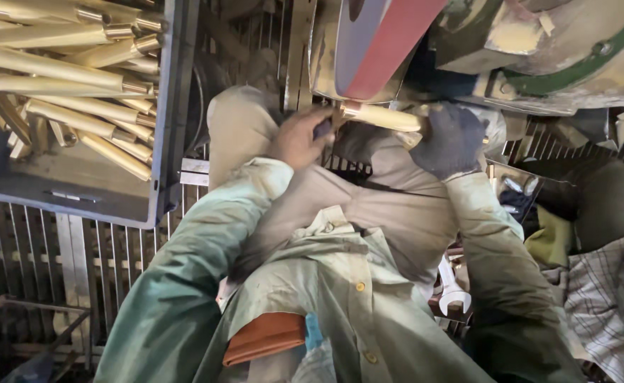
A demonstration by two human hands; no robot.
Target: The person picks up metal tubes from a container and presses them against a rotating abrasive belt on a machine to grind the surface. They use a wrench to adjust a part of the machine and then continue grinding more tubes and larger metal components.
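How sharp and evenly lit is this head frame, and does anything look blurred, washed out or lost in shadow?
Head view: light falls unevenly, bright on the wooden handles in the grey tray, dark at the lower left floor grating. The left hand and gloved right hand holding a handle at the red sanding belt look soft, slightly smeared. No strong glare.

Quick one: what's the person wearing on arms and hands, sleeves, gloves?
Both arms are in long, pale grey-green work-shirt sleeves, dusty and stained. The left hand is bare. The right hand wears a dark grey knitted glove, worn and dust-marked, reaching to the cuff. No watch, rings or markings are visible.
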